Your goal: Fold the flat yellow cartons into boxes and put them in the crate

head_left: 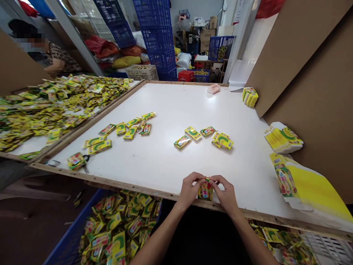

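At the front edge of the white table [165, 162], a small yellow, red and green box [205, 190] stands between my two hands. My left hand [191, 187] pinches its upper left side with thumb and fingers. On its upper right side, my right hand [224, 190] holds it the same way. Beyond my hands lie several similar boxes [193, 133]. More packs [131, 132] are scattered on the left part of the table, and one bundle [76, 161] sits by black-handled scissors [86, 158].
Stacks of flat yellow cartons [284, 138] line the right edge. A blue crate [68, 235] of packs is below the table at left. Another table holds a heap of packs [63, 95], with a person [59, 57] behind it. A pink packet [213, 88] lies at the far edge.
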Action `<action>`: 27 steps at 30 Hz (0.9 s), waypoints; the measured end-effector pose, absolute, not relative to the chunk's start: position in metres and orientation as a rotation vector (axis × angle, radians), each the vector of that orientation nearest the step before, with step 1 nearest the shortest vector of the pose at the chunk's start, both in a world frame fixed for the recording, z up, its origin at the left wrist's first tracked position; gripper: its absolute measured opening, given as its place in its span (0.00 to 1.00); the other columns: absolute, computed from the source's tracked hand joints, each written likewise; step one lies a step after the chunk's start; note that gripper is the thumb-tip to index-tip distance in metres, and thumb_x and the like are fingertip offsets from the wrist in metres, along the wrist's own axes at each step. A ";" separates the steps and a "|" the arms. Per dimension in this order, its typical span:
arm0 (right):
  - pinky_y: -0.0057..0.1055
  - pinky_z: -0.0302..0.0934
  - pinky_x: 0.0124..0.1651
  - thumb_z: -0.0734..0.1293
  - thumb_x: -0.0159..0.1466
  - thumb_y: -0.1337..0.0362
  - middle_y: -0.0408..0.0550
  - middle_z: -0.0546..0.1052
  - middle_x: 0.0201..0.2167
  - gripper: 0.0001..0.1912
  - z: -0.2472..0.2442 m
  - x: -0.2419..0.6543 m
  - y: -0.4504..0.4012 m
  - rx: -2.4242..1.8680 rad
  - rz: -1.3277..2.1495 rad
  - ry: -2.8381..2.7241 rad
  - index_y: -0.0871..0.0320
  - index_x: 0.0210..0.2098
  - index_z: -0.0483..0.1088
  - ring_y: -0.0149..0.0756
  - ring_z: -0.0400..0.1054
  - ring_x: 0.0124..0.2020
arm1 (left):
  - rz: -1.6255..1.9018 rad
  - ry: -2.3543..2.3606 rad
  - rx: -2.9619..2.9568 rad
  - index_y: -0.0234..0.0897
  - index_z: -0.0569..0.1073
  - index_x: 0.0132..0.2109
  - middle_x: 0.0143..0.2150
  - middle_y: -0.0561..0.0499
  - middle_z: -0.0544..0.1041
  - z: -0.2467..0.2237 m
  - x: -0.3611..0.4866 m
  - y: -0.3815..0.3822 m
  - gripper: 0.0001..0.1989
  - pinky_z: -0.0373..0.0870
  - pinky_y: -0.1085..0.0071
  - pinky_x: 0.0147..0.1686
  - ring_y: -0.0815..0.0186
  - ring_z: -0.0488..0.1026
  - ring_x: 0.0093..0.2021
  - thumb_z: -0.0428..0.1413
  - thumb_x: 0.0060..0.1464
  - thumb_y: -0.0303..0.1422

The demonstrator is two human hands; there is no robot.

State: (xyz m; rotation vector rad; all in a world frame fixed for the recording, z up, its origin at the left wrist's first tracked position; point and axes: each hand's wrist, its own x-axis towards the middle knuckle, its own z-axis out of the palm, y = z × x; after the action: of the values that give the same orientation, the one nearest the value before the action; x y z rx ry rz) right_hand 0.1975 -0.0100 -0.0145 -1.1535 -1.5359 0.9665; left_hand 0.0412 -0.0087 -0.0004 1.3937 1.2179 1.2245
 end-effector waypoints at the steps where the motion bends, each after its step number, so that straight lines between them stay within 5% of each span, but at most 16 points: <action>1: 0.34 0.63 0.41 0.63 0.64 0.56 0.47 0.77 0.34 0.11 -0.014 0.199 -0.006 -1.148 0.964 -1.552 0.55 0.35 0.74 0.38 0.70 0.38 | 1.223 1.227 1.412 0.36 0.78 0.36 0.35 0.47 0.77 0.001 0.041 -0.010 0.07 0.71 0.68 0.40 0.63 0.74 0.38 0.57 0.53 0.33; 7: 0.34 0.64 0.39 0.63 0.60 0.52 0.51 0.76 0.40 0.16 -0.019 0.231 0.073 -1.552 0.686 -1.469 0.57 0.40 0.70 0.39 0.70 0.37 | 1.467 1.540 1.218 0.37 0.75 0.40 0.36 0.49 0.77 0.020 -0.016 -0.039 0.11 0.72 0.69 0.38 0.63 0.74 0.36 0.55 0.54 0.38; 11: 0.45 0.57 0.50 0.67 0.54 0.57 0.63 0.68 0.54 0.27 -0.024 0.257 0.141 -1.708 0.523 -1.379 0.62 0.51 0.64 0.52 0.61 0.53 | 1.458 2.059 1.151 0.37 0.74 0.41 0.39 0.48 0.77 0.037 -0.109 -0.085 0.17 0.71 0.64 0.42 0.59 0.74 0.39 0.55 0.51 0.44; 16: 0.48 0.48 0.56 0.71 0.49 0.60 0.56 0.71 0.52 0.31 -0.031 0.260 0.169 -1.769 0.484 -1.602 0.55 0.53 0.65 0.52 0.60 0.55 | 1.256 2.570 1.226 0.39 0.74 0.43 0.45 0.46 0.75 0.039 -0.169 -0.136 0.21 0.65 0.54 0.52 0.53 0.72 0.45 0.55 0.47 0.48; 22: 0.43 0.60 0.50 0.64 0.59 0.47 0.52 0.75 0.47 0.27 -0.030 0.220 0.098 -1.209 1.126 -1.551 0.56 0.52 0.67 0.45 0.69 0.46 | 1.374 2.045 1.169 0.36 0.72 0.46 0.45 0.44 0.76 0.021 -0.085 -0.092 0.20 0.71 0.59 0.47 0.56 0.75 0.44 0.57 0.50 0.44; 27: 0.43 0.65 0.46 0.59 0.64 0.46 0.51 0.78 0.40 0.22 -0.025 0.177 0.021 -0.960 1.472 -1.507 0.56 0.45 0.71 0.45 0.71 0.42 | 1.431 1.345 1.145 0.40 0.63 0.53 0.47 0.45 0.74 0.009 0.009 -0.027 0.21 0.71 0.63 0.47 0.61 0.74 0.46 0.58 0.52 0.36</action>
State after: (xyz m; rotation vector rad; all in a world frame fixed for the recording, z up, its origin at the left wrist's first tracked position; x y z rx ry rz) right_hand 0.1772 0.0213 -0.0251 -0.9602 -1.5074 1.4718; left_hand 0.0089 -0.0270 0.0088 1.1448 1.3449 1.4306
